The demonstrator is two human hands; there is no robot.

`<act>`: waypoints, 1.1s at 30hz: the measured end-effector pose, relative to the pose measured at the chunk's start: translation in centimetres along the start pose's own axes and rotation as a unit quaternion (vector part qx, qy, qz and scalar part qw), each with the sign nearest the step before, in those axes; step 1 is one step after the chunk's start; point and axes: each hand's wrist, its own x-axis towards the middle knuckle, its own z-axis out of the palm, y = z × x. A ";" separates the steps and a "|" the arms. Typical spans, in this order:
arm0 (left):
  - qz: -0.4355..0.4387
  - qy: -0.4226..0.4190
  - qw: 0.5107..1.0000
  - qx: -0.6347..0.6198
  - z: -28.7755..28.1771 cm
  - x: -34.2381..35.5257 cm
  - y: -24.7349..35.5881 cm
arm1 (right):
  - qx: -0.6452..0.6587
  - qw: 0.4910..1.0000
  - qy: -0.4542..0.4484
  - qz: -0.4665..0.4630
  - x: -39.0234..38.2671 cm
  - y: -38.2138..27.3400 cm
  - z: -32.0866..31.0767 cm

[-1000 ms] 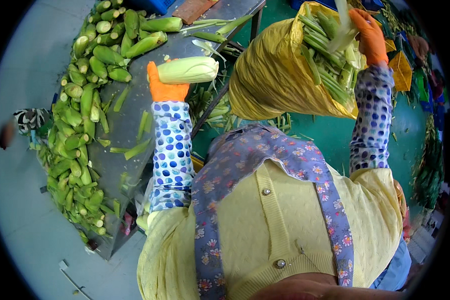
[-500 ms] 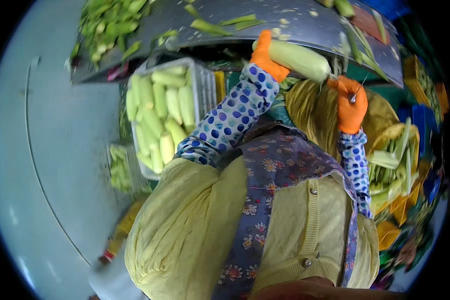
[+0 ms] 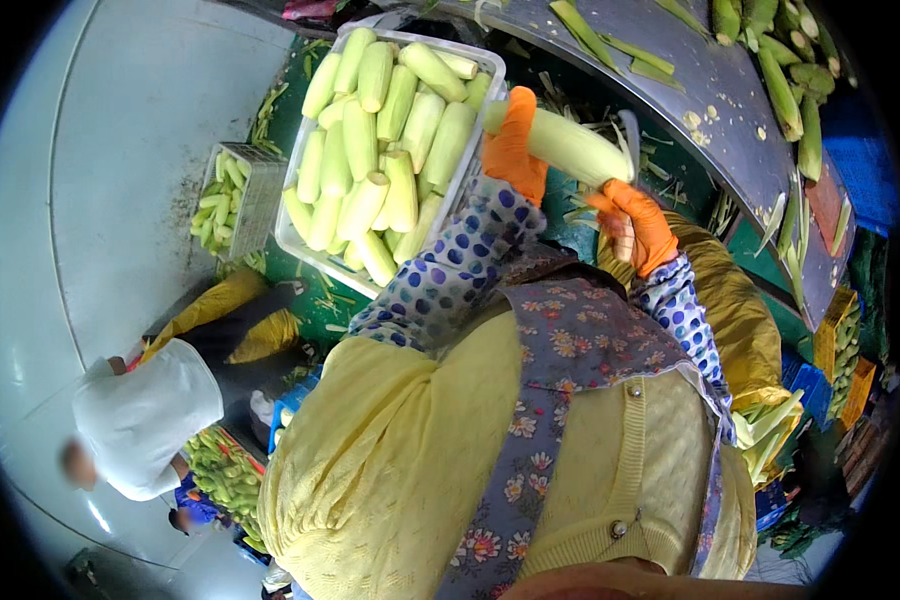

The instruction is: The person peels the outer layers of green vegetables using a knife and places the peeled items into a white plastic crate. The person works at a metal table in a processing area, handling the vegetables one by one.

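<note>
My left hand (image 3: pixel 515 150), in an orange glove, is wrapped around the left end of a pale green ear of corn (image 3: pixel 575 148) still in its inner husk. The ear lies nearly level, between the crate and the metal table. Just below its right end is my right hand (image 3: pixel 638 228), also gloved in orange, with bare fingertips showing. Its fingers are curled, and what they hold is hidden. A thin greyish strip (image 3: pixel 628 138) rises beside the ear's right end; I cannot tell whether it is a blade or husk. A white crate (image 3: pixel 288 225) full of similar husked ears (image 3: pixel 360 140) stands left of my left hand.
A metal table (image 3: pixel 660 105) with husk scraps curves across the upper right, with unpeeled ears (image 3: pixel 785 90) piled on it. A smaller crate (image 3: pixel 255 215) of green pieces stands farther left. Another person (image 3: pixel 150 415) is at lower left. A yellow sack (image 3: pixel 735 320) lies right of my right arm.
My view has swung left, bringing the crate and the other person further in. My left hand still holds the ear. My right hand has come closer to it, and the knife it held no longer shows.
</note>
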 end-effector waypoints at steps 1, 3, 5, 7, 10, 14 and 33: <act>0.035 0.056 0.997 0.029 -0.9 0.4 -0.7 | 0.020 0.999 -0.004 0.041 0.3 0.5 0.7; -0.158 0.066 0.981 -0.085 -2.3 2.0 -1.9 | -0.021 0.999 0.012 0.025 0.4 0.1 1.8; -0.334 0.055 0.899 -0.278 -5.6 3.7 -2.6 | -0.010 0.999 0.018 -0.025 -0.1 -1.7 3.1; -0.350 0.007 0.886 -0.305 -9.1 7.0 -4.2 | 0.079 0.983 -0.096 -0.135 0.6 -5.6 4.3; -0.471 0.014 0.798 -0.375 -14.9 10.6 -6.6 | -0.136 0.975 -0.004 -0.178 2.5 -9.2 6.5; -0.496 0.130 0.677 -0.527 -20.3 11.7 -8.4 | -0.382 0.908 -0.043 -0.167 10.0 -6.4 12.0; -0.581 0.248 0.600 -0.491 -36.4 4.5 -11.5 | -0.488 0.760 -0.424 0.061 19.4 3.3 26.2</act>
